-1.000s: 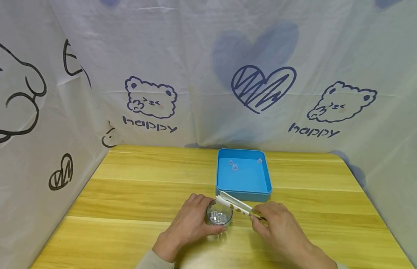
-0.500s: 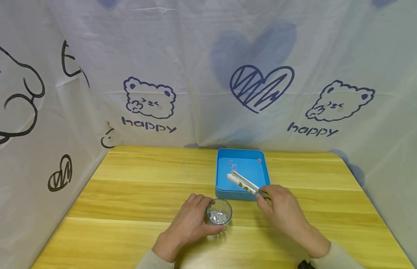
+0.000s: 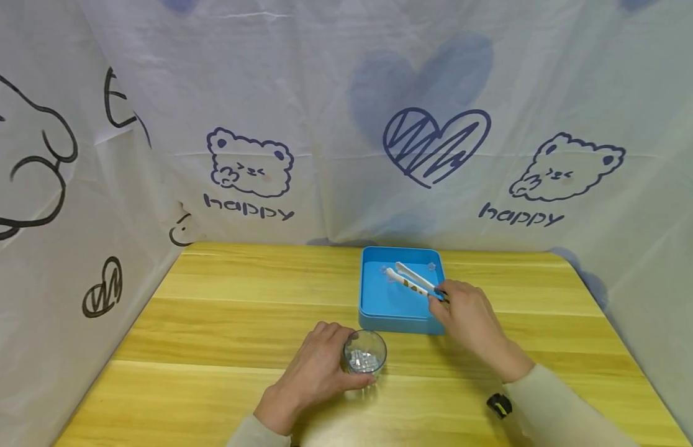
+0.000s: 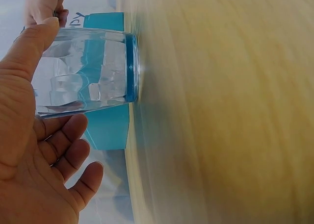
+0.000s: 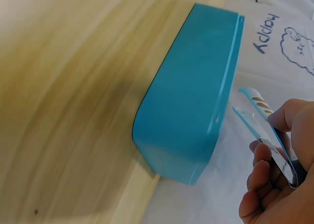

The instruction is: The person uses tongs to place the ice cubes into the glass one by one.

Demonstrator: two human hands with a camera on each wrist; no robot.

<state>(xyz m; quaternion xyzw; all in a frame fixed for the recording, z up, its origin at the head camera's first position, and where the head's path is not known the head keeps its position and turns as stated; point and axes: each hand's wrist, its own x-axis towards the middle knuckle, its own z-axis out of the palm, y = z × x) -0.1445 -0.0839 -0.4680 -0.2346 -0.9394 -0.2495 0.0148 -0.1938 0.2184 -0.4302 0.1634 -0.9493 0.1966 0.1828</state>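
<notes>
My left hand (image 3: 318, 366) holds a clear drinking glass (image 3: 366, 351) upright on the table, thumb on the near side and fingers on the far side. Several clear pieces (image 4: 114, 69) lie in the bottom of the glass. In my right hand (image 3: 472, 316) is a pair of white tongs (image 3: 412, 283) with brown spots, pinched between thumb and fingers. The tips of the tongs stand apart over the blue tray (image 3: 380, 308), near small clear flower-shaped pieces (image 3: 383, 269) that they partly cover. Another clear piece (image 3: 432, 266) lies by the tray's far right corner.
The wooden table (image 3: 240, 310) carries the tray just beyond the glass. A white cloth (image 3: 335, 124) with drawn bears and hearts hangs behind the table and along both sides. A black band piece (image 3: 500, 405) shows by the right sleeve.
My right hand has carried the tongs from above the glass forward and right, over the tray. The tongs' tips have spread apart. My left hand and the glass have stayed in place.
</notes>
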